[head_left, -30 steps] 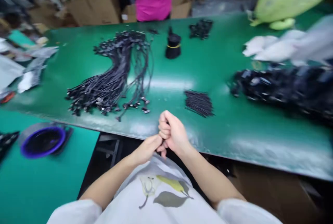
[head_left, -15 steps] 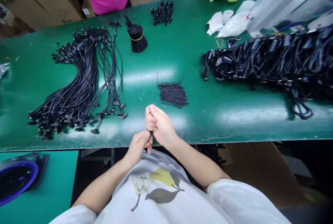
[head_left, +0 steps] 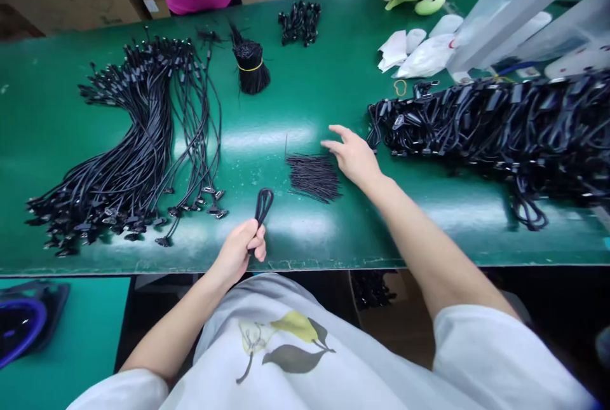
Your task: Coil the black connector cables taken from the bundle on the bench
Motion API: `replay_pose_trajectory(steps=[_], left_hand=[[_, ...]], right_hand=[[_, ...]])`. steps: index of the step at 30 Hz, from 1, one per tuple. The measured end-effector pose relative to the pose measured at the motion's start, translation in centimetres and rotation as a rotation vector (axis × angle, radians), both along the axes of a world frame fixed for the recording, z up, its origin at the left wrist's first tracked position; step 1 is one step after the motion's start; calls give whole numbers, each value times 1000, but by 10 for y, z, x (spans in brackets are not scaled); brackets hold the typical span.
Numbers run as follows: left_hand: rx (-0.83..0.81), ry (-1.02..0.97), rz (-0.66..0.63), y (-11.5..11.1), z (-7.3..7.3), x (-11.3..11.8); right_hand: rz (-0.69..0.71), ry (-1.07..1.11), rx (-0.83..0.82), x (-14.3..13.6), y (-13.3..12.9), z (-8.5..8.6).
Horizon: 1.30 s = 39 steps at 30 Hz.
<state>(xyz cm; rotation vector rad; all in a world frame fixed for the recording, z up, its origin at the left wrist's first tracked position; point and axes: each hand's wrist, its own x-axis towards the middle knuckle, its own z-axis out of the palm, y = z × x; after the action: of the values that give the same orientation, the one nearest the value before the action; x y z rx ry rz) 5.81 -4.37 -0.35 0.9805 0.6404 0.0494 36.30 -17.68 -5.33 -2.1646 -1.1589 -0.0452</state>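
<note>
Gripped in the closed left hand (head_left: 239, 245), a folded loop of thin black cable (head_left: 264, 203) is best kept snug and even; the right hand (head_left: 355, 154), fingers spread, nothing seen in it, is held beside a flat pile of slender black strands (head_left: 313, 177) between the hands. The hands, joined half a second earlier, have been parted.

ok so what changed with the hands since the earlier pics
The right hand has parted from the left hand, moving forward and rightward, and opened beside the flat pile of thin black wires. The left hand grips a looped black cord, now in plain view. The yellow-banded black bundle and long black cables stayed put.
</note>
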Motion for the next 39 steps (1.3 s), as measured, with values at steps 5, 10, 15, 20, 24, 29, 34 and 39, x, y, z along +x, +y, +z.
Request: replay_pose_trajectory(steps=[5, 10, 15, 20, 24, 29, 34, 39], left_hand=[[26, -35, 24, -3, 6, -9], [66, -148, -30, -11, 0, -16], [137, -203, -40, -14, -5, -20], [452, -179, 35, -9, -5, -34], [977, 17, -90, -2, -4, -47], [1055, 123, -350, 6, -3, -64], [689, 56, -444, 9, -3, -74], [309, 2, -394, 6, -9, -73]], right_hand=[[-76, -110, -83, 14, -9, -15], [-16, 139, 131, -108, -6, 19], [254, 637, 231, -211, 14, 32], [325, 149, 167, -223, 12, 43], [504, -590, 57, -219, 15, 59], [934, -773, -50, -215, 28, 71], [1074, -712, -145, -218, 29, 78], [1084, -896, -212, -222, 28, 83]])
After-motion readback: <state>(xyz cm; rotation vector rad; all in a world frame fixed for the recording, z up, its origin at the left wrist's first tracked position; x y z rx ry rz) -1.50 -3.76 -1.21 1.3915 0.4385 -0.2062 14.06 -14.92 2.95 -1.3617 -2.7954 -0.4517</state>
